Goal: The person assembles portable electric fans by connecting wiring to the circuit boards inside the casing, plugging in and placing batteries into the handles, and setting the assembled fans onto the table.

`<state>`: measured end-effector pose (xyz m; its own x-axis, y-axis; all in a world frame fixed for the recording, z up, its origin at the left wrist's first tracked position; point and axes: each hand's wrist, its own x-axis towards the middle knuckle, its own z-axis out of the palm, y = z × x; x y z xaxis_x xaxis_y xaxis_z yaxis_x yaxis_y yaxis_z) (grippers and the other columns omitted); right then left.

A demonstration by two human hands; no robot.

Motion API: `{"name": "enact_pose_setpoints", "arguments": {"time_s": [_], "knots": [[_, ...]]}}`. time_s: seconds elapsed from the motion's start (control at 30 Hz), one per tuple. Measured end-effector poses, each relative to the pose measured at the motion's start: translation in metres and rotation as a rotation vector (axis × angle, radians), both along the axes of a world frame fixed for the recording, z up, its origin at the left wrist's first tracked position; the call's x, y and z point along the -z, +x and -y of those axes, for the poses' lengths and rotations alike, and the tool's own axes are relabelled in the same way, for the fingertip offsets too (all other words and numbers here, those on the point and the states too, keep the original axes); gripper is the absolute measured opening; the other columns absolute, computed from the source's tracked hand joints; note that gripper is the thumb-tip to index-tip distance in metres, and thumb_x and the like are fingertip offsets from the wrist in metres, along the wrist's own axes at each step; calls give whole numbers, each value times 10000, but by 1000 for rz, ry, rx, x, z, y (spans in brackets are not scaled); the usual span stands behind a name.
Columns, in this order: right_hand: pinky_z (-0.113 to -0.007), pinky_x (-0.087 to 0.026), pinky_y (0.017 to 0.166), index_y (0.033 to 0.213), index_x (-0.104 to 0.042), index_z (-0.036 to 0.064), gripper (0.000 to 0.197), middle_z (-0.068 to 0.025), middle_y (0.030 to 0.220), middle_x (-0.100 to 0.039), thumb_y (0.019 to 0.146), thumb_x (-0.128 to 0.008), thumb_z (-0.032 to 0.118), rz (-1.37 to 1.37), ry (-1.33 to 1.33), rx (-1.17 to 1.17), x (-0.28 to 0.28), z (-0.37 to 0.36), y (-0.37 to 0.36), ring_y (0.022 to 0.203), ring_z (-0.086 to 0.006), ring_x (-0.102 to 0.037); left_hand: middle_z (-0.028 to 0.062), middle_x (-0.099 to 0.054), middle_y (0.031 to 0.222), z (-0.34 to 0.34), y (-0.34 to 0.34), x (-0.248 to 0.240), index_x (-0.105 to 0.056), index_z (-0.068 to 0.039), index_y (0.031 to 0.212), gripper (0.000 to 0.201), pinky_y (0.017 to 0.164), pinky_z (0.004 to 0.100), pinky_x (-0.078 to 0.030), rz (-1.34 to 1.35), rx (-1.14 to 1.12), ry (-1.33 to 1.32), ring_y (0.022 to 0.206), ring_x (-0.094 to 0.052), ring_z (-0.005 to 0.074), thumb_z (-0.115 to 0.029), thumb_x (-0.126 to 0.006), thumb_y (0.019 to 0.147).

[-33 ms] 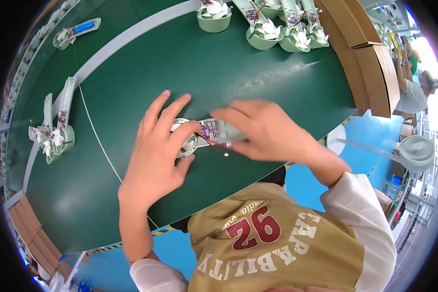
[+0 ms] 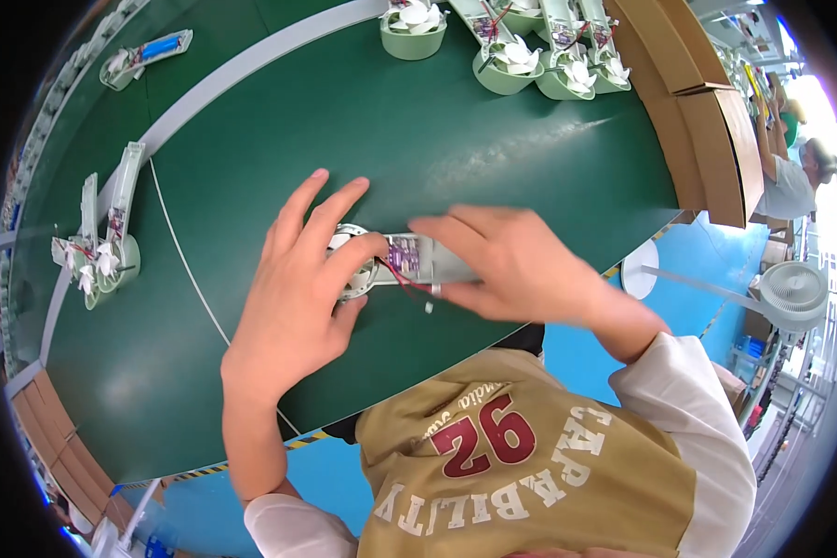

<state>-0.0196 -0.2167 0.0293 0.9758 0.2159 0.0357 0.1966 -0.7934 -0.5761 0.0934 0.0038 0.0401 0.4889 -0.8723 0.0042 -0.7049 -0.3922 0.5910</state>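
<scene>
Dark green belt (image 2: 456,139), pale green fan shells (image 2: 414,37)

You wear a tan, mustard-coloured top with white sleeves pushed up past the wrists, leaving both forearms bare. White block lettering arcs across the chest, with large dark red numerals outlined in white set above it.

Open green belt (image 2: 418,139) lies beyond the hands. Fan units (image 2: 530,56) crowd the far edge. Cardboard boxes (image 2: 716,139) wall the right.

Head camera, looking steeply down (fisheye), close over green table (image 2: 493,139)
</scene>
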Motion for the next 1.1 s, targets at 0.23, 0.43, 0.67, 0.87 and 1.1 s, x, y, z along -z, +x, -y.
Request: {"name": "enact_pose_setpoints", "arguments": {"time_s": [0.23,0.43,0.67,0.87,1.1], "knots": [[-394,-562,691,1291,-523,-36,631,-209,1095,-665,783,-815,198,-269,296,201,3,-35,-45,832,-357,-695,118,-467,1462,3,-7,9,-623,-86,998,425,1056,503,-421,94,125,-23,1400,-357,415,112,-700,630],[-375,-559,639,1308,-510,-57,624,-251,1050,-671,822,-795,210,-347,397,261,1,-37,-44,779,-334,-700,149,-460,1456,8,-4,10,-613,-60,959,363,1033,498,-432,44,143,-72,1401,-356,418,106,-699,648],[-373,-556,614,1327,-490,-76,603,-285,1076,-650,855,-754,191,-249,281,255,1,-47,-45,736,-338,-692,154,-443,1485,-3,-7,10,-665,-62,969,390,1018,494,-445,178,98,-111,1391,-367,435,66,-755,611],[-410,-551,659,1380,-437,-79,672,-311,1110,-627,859,-756,200,-316,291,294,4,-47,-47,769,-383,-681,152,-574,1332,-8,-13,-6,-685,-68,999,404,916,406,-501,211,-52,-297,1219,-552,348,42,-788,623],[-412,-541,696,1402,-427,-59,719,-244,1030,-635,844,-779,227,-370,244,223,-15,-36,-47,820,-373,-662,49,-627,837,-22,-88,9,-686,-32,974,342,444,232,-418,-317,-489,-373,533,-539,80,-93,-892,709]]}}
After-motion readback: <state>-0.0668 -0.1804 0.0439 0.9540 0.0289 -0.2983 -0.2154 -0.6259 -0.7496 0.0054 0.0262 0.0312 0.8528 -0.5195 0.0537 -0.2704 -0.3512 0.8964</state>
